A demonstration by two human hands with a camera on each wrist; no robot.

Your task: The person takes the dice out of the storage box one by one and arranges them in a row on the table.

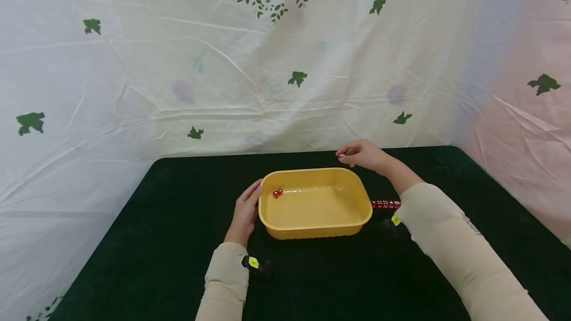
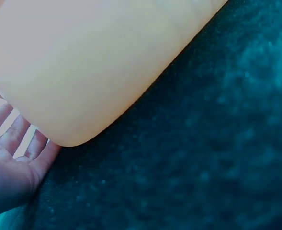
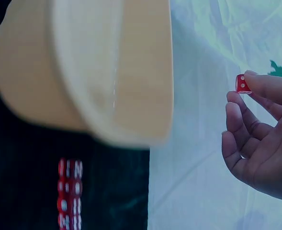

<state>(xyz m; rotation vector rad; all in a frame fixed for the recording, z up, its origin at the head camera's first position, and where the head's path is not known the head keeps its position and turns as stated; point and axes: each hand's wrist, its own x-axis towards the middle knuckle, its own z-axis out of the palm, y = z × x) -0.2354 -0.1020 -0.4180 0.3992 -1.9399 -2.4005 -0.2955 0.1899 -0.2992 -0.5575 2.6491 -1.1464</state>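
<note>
My right hand pinches a red die with white dots between thumb and fingertip, above the far right corner of a yellow plastic basin. The other fingers curve loosely below the die in the right wrist view. At the basin's left side, my left hand rests against the wall with its fingers extended. The left wrist view shows those fingers partly hidden behind the basin wall. Inside the basin, red dice lie together near the left end.
Right of the basin, a tight row of red dice stands on the dark green table cloth, partly covered by the right sleeve. A white curtain with green leaf prints hangs behind the table's far edge.
</note>
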